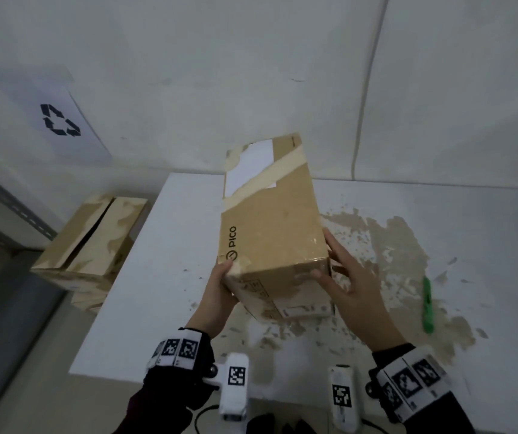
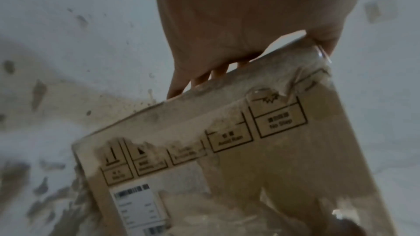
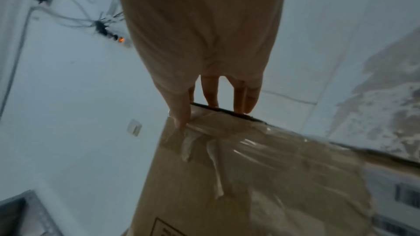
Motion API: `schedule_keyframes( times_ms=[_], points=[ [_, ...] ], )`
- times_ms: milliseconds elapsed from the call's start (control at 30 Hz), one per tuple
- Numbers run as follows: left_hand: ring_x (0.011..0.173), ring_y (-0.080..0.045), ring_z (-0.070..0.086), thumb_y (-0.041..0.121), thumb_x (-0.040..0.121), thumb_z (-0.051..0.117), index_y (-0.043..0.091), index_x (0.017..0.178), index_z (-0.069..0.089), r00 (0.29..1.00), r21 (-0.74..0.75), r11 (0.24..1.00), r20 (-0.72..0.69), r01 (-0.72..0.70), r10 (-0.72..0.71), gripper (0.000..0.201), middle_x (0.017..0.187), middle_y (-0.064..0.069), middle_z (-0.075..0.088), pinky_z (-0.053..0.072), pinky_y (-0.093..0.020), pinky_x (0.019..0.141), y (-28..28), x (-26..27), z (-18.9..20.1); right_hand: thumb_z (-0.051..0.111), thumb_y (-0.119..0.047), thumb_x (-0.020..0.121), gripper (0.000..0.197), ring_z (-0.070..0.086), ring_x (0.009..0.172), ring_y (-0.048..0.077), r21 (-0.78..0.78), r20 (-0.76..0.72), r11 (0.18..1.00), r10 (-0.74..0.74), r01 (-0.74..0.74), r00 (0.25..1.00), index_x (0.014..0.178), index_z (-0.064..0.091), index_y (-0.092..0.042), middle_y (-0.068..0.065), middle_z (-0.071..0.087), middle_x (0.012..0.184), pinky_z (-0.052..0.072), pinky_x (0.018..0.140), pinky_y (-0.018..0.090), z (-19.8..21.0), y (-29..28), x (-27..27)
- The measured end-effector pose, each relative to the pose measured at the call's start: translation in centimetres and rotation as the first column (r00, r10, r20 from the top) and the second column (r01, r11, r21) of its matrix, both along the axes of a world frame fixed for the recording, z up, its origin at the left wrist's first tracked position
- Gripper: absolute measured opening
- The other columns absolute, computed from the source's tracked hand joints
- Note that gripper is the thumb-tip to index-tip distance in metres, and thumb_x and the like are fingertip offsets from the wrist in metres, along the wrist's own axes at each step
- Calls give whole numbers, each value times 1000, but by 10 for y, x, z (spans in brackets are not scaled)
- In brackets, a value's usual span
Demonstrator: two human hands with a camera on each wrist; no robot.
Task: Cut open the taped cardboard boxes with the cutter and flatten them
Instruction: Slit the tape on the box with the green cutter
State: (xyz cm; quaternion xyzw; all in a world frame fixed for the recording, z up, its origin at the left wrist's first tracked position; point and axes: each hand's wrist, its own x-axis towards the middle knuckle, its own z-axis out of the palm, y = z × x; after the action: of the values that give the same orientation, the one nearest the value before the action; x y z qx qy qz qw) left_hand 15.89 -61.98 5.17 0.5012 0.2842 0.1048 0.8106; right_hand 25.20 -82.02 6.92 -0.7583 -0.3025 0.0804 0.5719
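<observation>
A brown cardboard box (image 1: 270,220) marked PICO, with tape bands and a white label on its top, is held tilted over the white table (image 1: 163,277). My left hand (image 1: 225,277) grips its near left corner, thumb on top and fingers hidden underneath. My right hand (image 1: 342,277) holds the near right corner, thumb on the end face and fingers along the side. The left wrist view shows the left hand (image 2: 245,53) clasping the box (image 2: 261,159) at its printed end. The right wrist view shows the right hand (image 3: 213,103) over a taped edge of the box (image 3: 238,186). The green cutter (image 1: 427,305) lies on the table, right of my right hand.
Brown scraps and stains (image 1: 392,245) cover the table's right half. Another cardboard box (image 1: 95,236) with split top flaps sits on the floor left of the table. A recycling sign (image 1: 58,120) hangs on the wall, and a metal shelf (image 1: 1,208) stands at far left.
</observation>
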Motion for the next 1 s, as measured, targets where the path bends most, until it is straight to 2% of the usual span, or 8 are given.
schedule_keyframes(
  times_ms=[167, 300, 333, 433, 500, 667, 867, 1000],
  points=[
    [119, -19, 54, 38, 97, 40, 26, 135, 45, 997, 314, 949, -71, 9, 14, 40, 128, 3, 58, 45, -39, 97, 28, -24, 4, 54, -44, 89, 67, 40, 122, 1, -91, 164, 996, 38, -23, 986, 147, 20, -36, -5, 42, 145, 28, 101, 5, -1, 26, -13],
    [140, -7, 28, 28, 99, 40, 30, 150, 23, 995, 883, 466, 6, -53, 101, 54, 152, 8, 29, 26, -28, 111, 50, -50, 22, 56, -41, 88, 69, 25, 140, 1, -102, 117, 960, 272, -261, 955, 148, 25, -26, -6, 27, 154, 26, 114, 25, -8, 49, -20],
    [140, -4, 27, 36, 97, 40, 30, 150, 24, 998, 891, 450, 32, -55, 59, 56, 153, 10, 29, 26, -25, 111, 51, -50, 30, 54, -43, 88, 63, 23, 141, 3, -116, 126, 957, 279, -265, 952, 145, 32, -26, -9, 26, 154, 24, 115, 29, -12, 54, -21],
    [126, 11, 37, 67, 87, 41, 33, 149, 25, 998, 771, 634, -63, 57, -12, 72, 146, 19, 35, 30, -11, 100, 48, -43, 42, 48, -51, 86, 54, 24, 140, 12, -199, 15, 979, 41, -38, 999, 134, 47, -28, -9, 30, 147, 22, 116, 39, -30, 59, -18],
    [110, 19, 43, 62, 86, 50, 30, 149, 23, 994, 703, 708, -107, 60, 23, 76, 142, 15, 38, 35, -1, 85, 53, -43, 39, 52, -54, 86, 58, 22, 142, 22, -269, -174, 962, -94, 45, 980, 138, 42, -31, 2, 27, 150, 22, 115, 41, -35, 59, -16],
    [122, -8, 47, 34, 91, 60, 30, 148, 26, 992, 631, 775, -98, 1, 79, 67, 144, 9, 41, 41, -19, 94, 61, -51, 29, 56, -27, 93, 50, 37, 126, 3, -123, -330, 992, -70, 30, 941, 141, 42, -22, -6, 43, 142, 32, 105, 22, -32, 52, -13],
    [115, -7, 52, 35, 88, 65, 35, 143, 37, 986, 634, 773, -110, -29, 127, 62, 132, 12, 51, 41, -14, 86, 73, -57, 23, 56, -30, 93, 53, 42, 129, 10, -121, -335, 993, -55, 15, 941, 142, 39, -25, -6, 42, 143, 38, 110, 38, -46, 48, -24],
    [111, -21, 60, 53, 71, 65, 34, 136, 45, 958, 435, 897, -212, -84, 192, 70, 123, 3, 63, 47, -43, 98, 97, -86, -4, 55, -28, 94, 52, 38, 132, 10, -153, -217, 986, 32, -66, 976, 143, 38, -22, -10, 40, 141, 33, 112, 34, -54, 69, -39]
  ],
)
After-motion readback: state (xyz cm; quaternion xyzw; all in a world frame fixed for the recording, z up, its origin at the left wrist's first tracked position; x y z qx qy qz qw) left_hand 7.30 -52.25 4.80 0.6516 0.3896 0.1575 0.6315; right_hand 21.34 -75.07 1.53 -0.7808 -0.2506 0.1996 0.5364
